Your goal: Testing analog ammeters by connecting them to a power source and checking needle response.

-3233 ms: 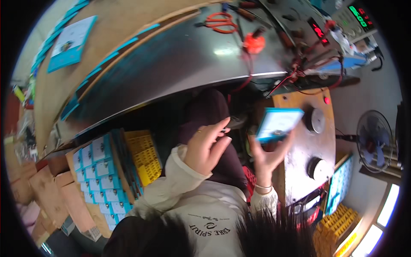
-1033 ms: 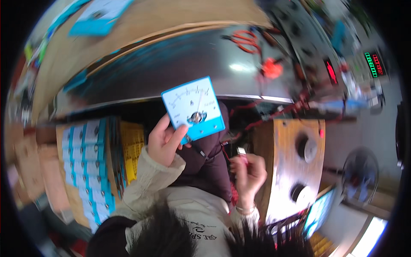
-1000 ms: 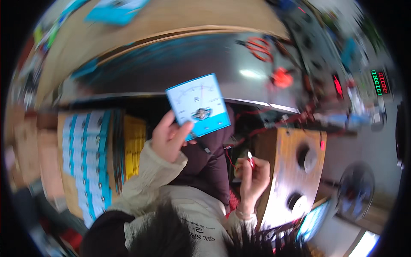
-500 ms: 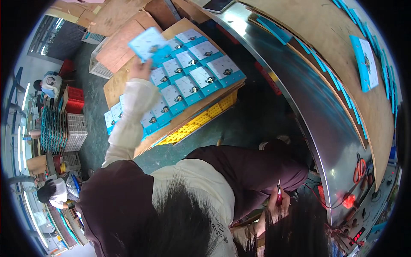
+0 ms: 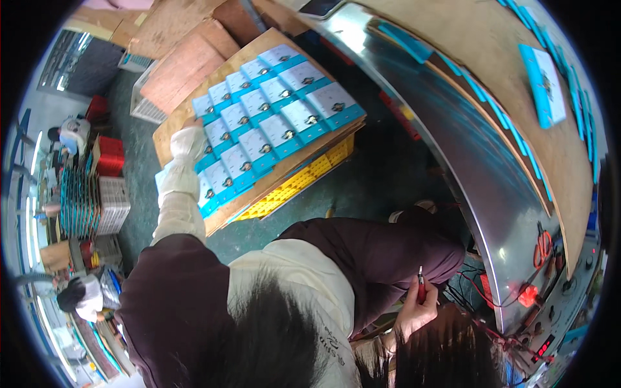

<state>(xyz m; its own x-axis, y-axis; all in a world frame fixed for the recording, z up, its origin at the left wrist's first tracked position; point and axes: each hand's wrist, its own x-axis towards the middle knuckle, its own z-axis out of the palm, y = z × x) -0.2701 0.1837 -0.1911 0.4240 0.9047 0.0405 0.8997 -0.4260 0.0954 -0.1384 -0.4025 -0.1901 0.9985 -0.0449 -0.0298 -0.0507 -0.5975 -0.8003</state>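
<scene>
My left hand [image 5: 192, 123] reaches over a low board-topped stack on the left. Its fingers are at the near left edge of a blue-and-white panel [image 5: 202, 105], the leftmost in the far row. Whether they grip the panel or only touch it, I cannot tell. Beside it lie overlapping rows of similar panels [image 5: 284, 92], each with a small metallic part on it. My right hand [image 5: 415, 315], low by my leg, is closed around a small red-handled tool [image 5: 422, 291] with a thin pale tip pointing up. The tool's exact kind does not show.
A shiny metal bench [image 5: 446, 123] curves along the right, with more panels [image 5: 546, 84] on boards there. Orange-handled scissors [image 5: 542, 249] and a control box with a red display [image 5: 543, 348] are near its front. A yellow crate [image 5: 304, 178] sits under the stack. Two people work far left.
My left hand has come down and left; the panel it held in the air is no longer raised, and the far row lies flat in view. My right hand still holds the red-handled tool.
</scene>
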